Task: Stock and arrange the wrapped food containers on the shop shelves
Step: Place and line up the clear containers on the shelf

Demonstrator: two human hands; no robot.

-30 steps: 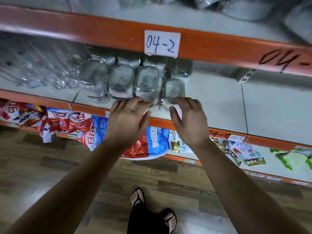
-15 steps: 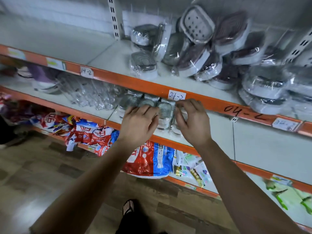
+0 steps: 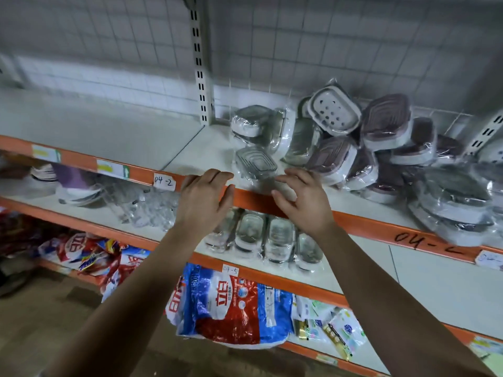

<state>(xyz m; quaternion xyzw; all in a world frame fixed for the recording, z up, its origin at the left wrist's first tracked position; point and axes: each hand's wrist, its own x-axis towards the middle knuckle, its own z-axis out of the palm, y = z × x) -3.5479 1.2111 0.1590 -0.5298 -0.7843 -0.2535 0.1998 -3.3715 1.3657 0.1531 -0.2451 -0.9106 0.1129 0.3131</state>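
Observation:
A row of wrapped clear containers (image 3: 253, 235) stands on the middle shelf (image 3: 353, 270). On the upper shelf (image 3: 190, 159) lies a loose heap of wrapped containers (image 3: 381, 137), grey and maroon-lidded. One grey-lidded wrapped container (image 3: 255, 163) lies flat at the heap's near left corner. My left hand (image 3: 202, 197) and my right hand (image 3: 302, 198) hover at the upper shelf's orange front edge, on either side of that container, fingers relaxed and holding nothing.
Clear glassware (image 3: 147, 208) and stacked bowls (image 3: 76, 189) sit to the left on the middle shelf. Red and blue detergent bags (image 3: 226, 308) and small packets (image 3: 334, 327) fill the bottom shelf. A slotted upright post (image 3: 200, 63) divides the back wall. Paper label "04-2" (image 3: 162, 182) hangs on the edge.
Both hands have left the row of containers on the middle shelf and risen to the upper shelf's edge. My view has tilted up, showing the heap.

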